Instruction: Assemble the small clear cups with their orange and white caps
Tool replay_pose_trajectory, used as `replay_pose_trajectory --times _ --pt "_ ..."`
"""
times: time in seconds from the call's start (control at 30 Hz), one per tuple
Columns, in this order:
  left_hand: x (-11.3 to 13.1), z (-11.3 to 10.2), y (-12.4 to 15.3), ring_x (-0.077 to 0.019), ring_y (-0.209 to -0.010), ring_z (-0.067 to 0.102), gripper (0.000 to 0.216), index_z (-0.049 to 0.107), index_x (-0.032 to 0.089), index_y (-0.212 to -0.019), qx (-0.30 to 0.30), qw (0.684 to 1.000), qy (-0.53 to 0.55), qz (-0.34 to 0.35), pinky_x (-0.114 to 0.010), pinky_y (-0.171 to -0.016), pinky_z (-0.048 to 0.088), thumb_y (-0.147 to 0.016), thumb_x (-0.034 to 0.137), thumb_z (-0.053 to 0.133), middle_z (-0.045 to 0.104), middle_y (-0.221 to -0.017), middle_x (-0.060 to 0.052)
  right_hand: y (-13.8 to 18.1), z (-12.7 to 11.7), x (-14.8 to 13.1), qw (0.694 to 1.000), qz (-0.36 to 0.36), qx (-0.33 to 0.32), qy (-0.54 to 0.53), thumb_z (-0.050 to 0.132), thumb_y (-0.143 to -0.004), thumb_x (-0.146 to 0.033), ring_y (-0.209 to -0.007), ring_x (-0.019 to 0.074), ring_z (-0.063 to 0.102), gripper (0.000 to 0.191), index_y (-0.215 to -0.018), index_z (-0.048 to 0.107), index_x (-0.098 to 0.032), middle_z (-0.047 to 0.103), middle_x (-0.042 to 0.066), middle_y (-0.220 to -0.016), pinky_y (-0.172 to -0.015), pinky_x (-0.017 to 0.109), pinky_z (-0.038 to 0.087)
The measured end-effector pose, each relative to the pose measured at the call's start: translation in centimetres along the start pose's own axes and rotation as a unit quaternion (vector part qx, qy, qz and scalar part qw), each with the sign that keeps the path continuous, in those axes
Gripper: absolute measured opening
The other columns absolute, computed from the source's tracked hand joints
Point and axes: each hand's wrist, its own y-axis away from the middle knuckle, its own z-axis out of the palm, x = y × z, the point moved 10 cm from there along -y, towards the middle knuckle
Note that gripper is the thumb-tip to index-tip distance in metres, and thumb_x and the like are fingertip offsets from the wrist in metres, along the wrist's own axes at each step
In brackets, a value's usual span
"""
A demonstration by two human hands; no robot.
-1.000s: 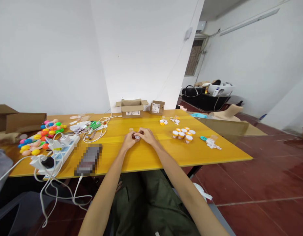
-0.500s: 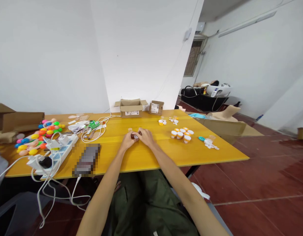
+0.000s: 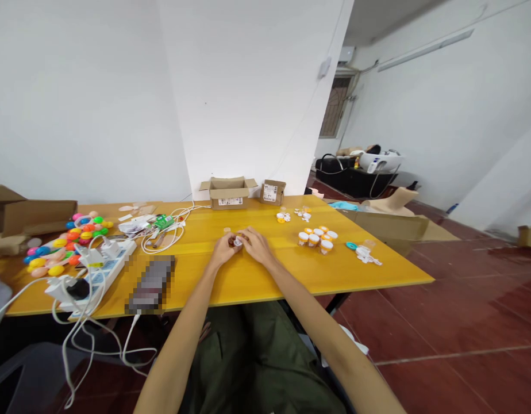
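Close together above the middle of the table, my left hand (image 3: 223, 250) and my right hand (image 3: 256, 244) meet around a small white part (image 3: 238, 241). The left fingers are closed on it. My right fingertips are curled against its other side, partly hiding it, so its exact kind cannot be made out. Just beyond my left hand stands a small clear cup (image 3: 227, 230). To the right is a cluster of small tubs (image 3: 314, 239) with white and orange lids. Further right lie loose white plastic pieces (image 3: 368, 255) by a teal ring (image 3: 351, 245).
An open cardboard box (image 3: 229, 194) and a smaller box (image 3: 273, 192) stand at the back. More white pieces (image 3: 306, 216) lie near them. On the left are a power strip (image 3: 114, 270) with cables, a blurred phone (image 3: 151, 284) and colourful balls (image 3: 56, 256).
The view has shifted slightly. Between my hands the small white part now shows more clearly, with my right fingers a little changed in position around it. The things on the table stay put.
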Motion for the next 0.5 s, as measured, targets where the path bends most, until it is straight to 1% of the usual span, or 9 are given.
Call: replay_pose_trajectory --times 0.07,0.17,0.3,0.5 --pt "0.22 0.02 0.07 -0.016 -0.074 0.065 0.017 0.067 0.019 -0.083 -0.005 1.0 -0.006 0.004 -0.027 -0.073 0.051 -0.066 0.019 0.07 0.07 -0.076 0.001 0.0 0.31 -0.33 1.0 -0.01 -0.014 -0.004 0.054 -0.096 -0.028 -0.093 0.0193 0.063 0.022 -0.107 0.073 -0.028 0.068 0.004 -0.097 -0.082 0.029 0.048" --pt "0.43 -0.03 0.13 -0.016 -0.074 0.064 0.015 0.067 0.019 -0.082 -0.006 1.0 -0.02 0.004 -0.027 -0.073 0.051 -0.067 0.02 0.07 0.069 -0.076 0.001 0.04 0.56 -0.48 1.0 -0.013 -0.028 -0.005 0.053 -0.097 -0.026 -0.091 0.0188 0.063 0.023 -0.106 0.074 -0.028 0.067 0.005 -0.097 -0.081 0.028 0.048" --pt "0.55 -0.1 0.12 -0.0161 -0.072 0.064 0.013 0.066 0.019 -0.078 -0.003 1.0 -0.026 0.006 -0.028 -0.072 0.051 -0.066 0.021 0.071 0.068 -0.074 0.002 0.05 0.5 -0.21 1.0 -0.007 -0.024 0.003 0.056 -0.096 -0.027 -0.088 0.0182 0.063 0.019 -0.1 0.075 -0.027 0.067 0.004 -0.094 -0.077 0.027 0.047" --pt "0.35 0.14 0.15 -0.0165 -0.075 0.066 0.018 0.068 0.019 -0.083 -0.011 1.0 -0.003 0.004 -0.029 -0.076 0.053 -0.065 0.019 0.071 0.071 -0.079 0.001 -0.03 0.37 0.32 1.0 0.011 -0.019 0.018 0.061 -0.093 -0.03 -0.084 0.0182 0.063 0.014 -0.091 0.074 -0.026 0.068 0.004 -0.091 -0.073 0.027 0.045"
